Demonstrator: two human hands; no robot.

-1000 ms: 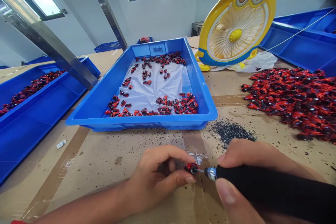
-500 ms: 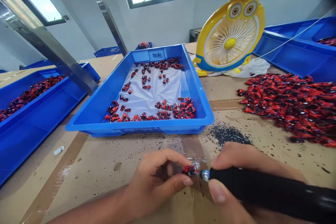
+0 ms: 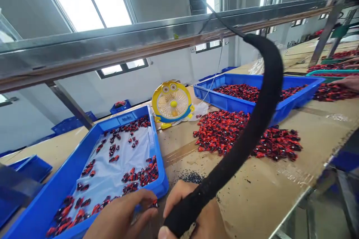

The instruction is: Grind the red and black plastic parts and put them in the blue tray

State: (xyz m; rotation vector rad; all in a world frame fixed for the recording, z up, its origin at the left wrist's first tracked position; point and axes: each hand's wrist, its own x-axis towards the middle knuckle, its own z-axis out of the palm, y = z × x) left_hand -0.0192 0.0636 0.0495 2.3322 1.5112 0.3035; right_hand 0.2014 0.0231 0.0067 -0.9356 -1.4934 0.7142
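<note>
Near the bottom edge, my left hand (image 3: 126,213) pinches a small red and black part (image 3: 155,203) between thumb and fingertips. My right hand (image 3: 207,213) is wrapped round a black handheld tool (image 3: 182,213), whose thick black cable sleeve (image 3: 252,119) curves up and across the view. The tool's tip is hidden. Just beyond my left hand, a blue tray (image 3: 161,168) lined with white sheet holds scattered red and black parts. A large pile of similar parts (image 3: 221,130) lies on the table, partly behind the sleeve.
A yellow fan (image 3: 174,103) stands behind the tray. Black shavings (image 3: 190,176) lie on the cardboard-covered table (image 3: 252,201). Another blue tray (image 3: 213,95) of parts is behind the pile. A metal beam (image 3: 157,33) crosses above. At the right edge, another person's hand (image 3: 350,82) is near parts.
The view has swung right and tilted up, showing the cable sleeve, beam and far right side. Both hands now appear lower in the picture, still holding the part and the tool.
</note>
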